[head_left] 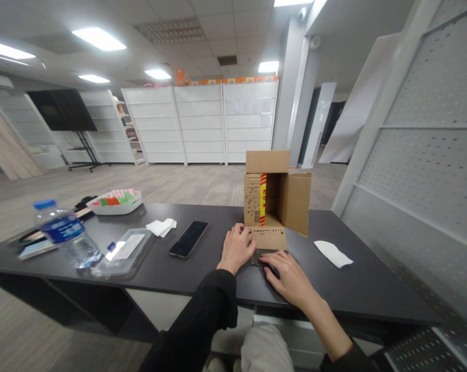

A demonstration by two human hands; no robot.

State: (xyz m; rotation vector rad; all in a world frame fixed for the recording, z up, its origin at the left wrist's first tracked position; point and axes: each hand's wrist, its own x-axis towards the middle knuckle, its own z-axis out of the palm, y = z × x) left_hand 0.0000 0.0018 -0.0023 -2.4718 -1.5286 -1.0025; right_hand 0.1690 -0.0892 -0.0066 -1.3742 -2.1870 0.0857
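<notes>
Cardboard box (276,199) lies on its side near the far edge of the dark table (373,289), its mouth toward the person and its flaps spread, the lower flap flat on the tabletop. In the head view, the left hand (237,248) rests flat, fingers loosely spread, at that flap's left corner, gripping nothing. The right hand (290,276) lies just in front of the flap, fingers curled over a small dark ribbed object (257,257); whether they pinch it I cannot tell. Unpacking or sorting seems in hand; steadying the box looks needed next. A smartphone (188,239) lies left, a folded tissue (333,253) right.
</notes>
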